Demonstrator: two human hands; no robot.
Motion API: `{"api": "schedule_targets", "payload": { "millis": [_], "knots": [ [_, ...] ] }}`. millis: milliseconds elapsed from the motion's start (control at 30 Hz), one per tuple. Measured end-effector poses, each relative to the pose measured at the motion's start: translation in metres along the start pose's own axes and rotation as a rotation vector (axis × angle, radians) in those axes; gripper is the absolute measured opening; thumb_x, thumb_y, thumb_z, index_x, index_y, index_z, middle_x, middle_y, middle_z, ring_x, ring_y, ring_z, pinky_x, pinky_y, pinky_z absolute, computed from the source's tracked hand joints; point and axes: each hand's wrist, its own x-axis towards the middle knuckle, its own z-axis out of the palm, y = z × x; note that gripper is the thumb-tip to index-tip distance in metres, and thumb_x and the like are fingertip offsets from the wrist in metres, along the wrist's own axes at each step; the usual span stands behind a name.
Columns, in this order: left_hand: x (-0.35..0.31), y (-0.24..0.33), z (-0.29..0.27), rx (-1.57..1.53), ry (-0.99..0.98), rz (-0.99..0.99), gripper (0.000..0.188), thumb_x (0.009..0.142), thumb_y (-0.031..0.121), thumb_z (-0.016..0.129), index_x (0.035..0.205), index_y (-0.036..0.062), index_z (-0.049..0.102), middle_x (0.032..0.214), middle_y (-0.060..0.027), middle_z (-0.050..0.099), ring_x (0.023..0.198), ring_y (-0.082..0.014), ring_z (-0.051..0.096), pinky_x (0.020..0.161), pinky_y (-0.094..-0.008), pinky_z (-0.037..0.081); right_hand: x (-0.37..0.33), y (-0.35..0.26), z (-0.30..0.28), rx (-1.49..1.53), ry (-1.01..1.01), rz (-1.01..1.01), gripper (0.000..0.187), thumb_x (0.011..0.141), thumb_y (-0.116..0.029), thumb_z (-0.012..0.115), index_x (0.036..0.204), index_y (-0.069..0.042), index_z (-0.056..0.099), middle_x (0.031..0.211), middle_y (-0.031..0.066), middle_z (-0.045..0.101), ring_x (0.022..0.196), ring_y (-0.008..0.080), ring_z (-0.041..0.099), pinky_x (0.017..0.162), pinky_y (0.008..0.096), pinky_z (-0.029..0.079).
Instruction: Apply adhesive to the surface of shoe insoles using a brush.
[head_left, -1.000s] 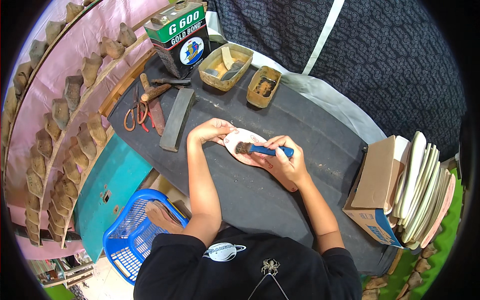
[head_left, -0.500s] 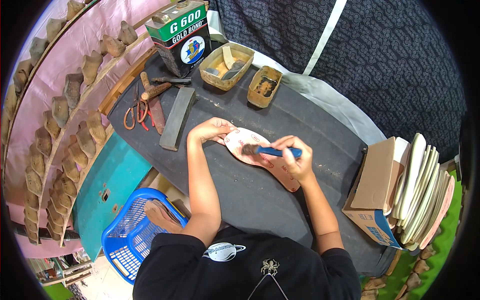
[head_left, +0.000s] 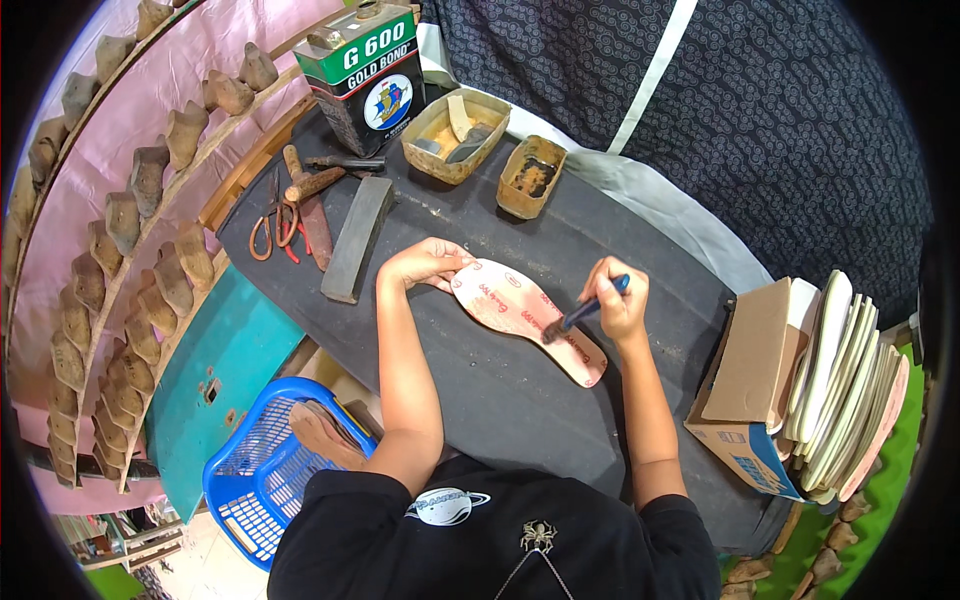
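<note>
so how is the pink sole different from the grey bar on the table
The pink sole carries red markings, while the grey bar looks plain. The pink sole has a curved outline; the grey bar is straight-edged. The left hand holds the pink sole, but neither of the hands touches the grey bar. Both are longer than they are wide.

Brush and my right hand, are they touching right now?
Touching: the head view shows the right hand gripping the brush by its blue handle.
</note>
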Motion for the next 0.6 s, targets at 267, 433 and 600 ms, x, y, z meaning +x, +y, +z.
{"api": "schedule_targets", "payload": {
  "millis": [267,433,600],
  "knots": [
    [-0.003,0.004,0.002,0.002,-0.008,0.019,0.026,0.079,0.025,0.060,0.097,0.0057,0.058,0.079,0.0033,0.059,0.060,-0.0020,0.052,0.055,-0.0142,0.046,0.056,0.023,0.013,0.204,0.435,-0.038,0.024,0.089,-0.020,0.043,0.088,0.003,0.051,0.086,0.0101,0.058,0.065,0.0118,0.055,0.059,0.0225,0.045],
    [0.000,0.003,0.002,-0.019,-0.036,0.028,0.026,0.079,0.023,0.060,0.098,0.0058,0.057,0.080,0.0034,0.059,0.060,-0.0020,0.052,0.055,-0.0143,0.046,0.081,0.056,0.020,-0.133,0.287,0.050,0.018,0.084,-0.019,0.052,0.087,-0.001,0.052,0.080,0.0099,0.056,0.069,0.0139,0.053,0.062,0.0251,0.042],
    [-0.003,0.002,0.002,-0.014,-0.027,0.017,0.026,0.080,0.023,0.059,0.099,0.0061,0.057,0.081,0.0041,0.059,0.060,-0.0016,0.052,0.055,-0.0144,0.046,0.091,0.053,0.032,-0.278,0.163,0.117,0.022,0.083,-0.022,0.052,0.084,0.000,0.050,0.078,0.0127,0.053,0.065,0.0199,0.052,0.062,0.0288,0.042]
  ]
}}
